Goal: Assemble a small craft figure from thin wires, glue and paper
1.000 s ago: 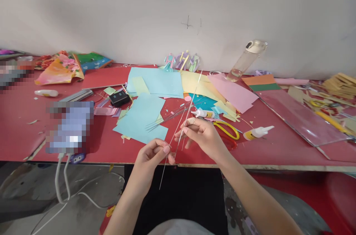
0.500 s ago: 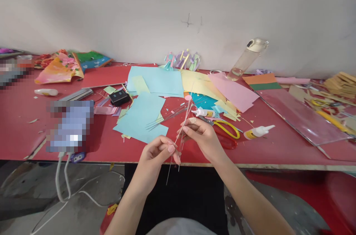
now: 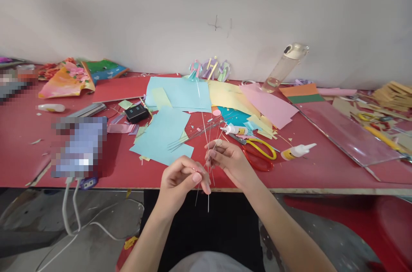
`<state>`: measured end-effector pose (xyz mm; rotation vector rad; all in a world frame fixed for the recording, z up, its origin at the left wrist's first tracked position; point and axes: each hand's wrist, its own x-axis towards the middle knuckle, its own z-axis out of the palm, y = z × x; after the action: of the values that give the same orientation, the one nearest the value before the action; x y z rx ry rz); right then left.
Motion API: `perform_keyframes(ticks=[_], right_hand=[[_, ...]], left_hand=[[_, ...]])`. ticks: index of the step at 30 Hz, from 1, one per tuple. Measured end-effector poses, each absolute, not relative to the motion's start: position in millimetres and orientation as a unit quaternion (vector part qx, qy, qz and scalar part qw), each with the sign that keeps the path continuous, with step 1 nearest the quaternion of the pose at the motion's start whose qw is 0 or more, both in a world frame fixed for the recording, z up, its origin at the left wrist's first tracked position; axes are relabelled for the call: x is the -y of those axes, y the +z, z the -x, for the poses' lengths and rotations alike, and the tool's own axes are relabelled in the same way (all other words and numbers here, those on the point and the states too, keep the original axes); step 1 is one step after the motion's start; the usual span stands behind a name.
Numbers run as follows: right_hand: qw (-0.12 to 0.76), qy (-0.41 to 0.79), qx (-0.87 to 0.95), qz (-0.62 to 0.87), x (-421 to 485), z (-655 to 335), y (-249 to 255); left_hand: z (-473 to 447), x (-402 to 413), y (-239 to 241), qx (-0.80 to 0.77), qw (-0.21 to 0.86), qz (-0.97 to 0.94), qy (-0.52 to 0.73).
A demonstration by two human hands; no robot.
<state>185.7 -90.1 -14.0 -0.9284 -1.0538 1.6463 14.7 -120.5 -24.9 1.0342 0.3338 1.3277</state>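
Note:
Both my hands pinch a small bunch of thin metal wires (image 3: 206,134) over the near edge of the red table (image 3: 322,173). My left hand (image 3: 182,179) grips the wires low down, thumb against forefinger. My right hand (image 3: 230,162) holds them a little higher, fingers curled round. The wires stand nearly upright, their tips reaching up over the light blue paper (image 3: 178,94). More loose wires (image 3: 189,137) lie on the table just beyond my hands.
Yellow-handled scissors (image 3: 259,152) and two small glue bottles (image 3: 298,151) lie right of my hands. Sheets of blue, yellow and pink paper (image 3: 270,107) cover the middle. A clear bottle (image 3: 283,68) leans on the wall. A clear plastic sheet (image 3: 347,134) lies at right.
The wires have swung from leaning right to nearly upright. My left hand has moved closer to my right hand, and the bunch has slid lower.

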Motion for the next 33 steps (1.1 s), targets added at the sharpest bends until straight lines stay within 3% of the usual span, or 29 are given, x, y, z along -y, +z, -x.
perform_keyframes(ticks=[13, 24, 30, 33], right_hand=[[0.420, 0.682, 0.444, 0.402, 88, -193, -17], [0.472, 0.397, 0.560, 0.553, 82, -203, -12], [0.402, 0.623, 0.528, 0.414, 98, -182, 1], [0.395, 0.671, 0.492, 0.390, 101, -179, 4]], left_hand=[[-11, 119, -21, -0.256, 0.646, -0.439, 0.570], [-4, 118, -22, -0.213, 0.581, -0.466, 0.632], [-8, 130, -14, -0.201, 0.584, -0.537, 0.575], [-6, 136, -9, -0.215, 0.580, -0.570, 0.541]])
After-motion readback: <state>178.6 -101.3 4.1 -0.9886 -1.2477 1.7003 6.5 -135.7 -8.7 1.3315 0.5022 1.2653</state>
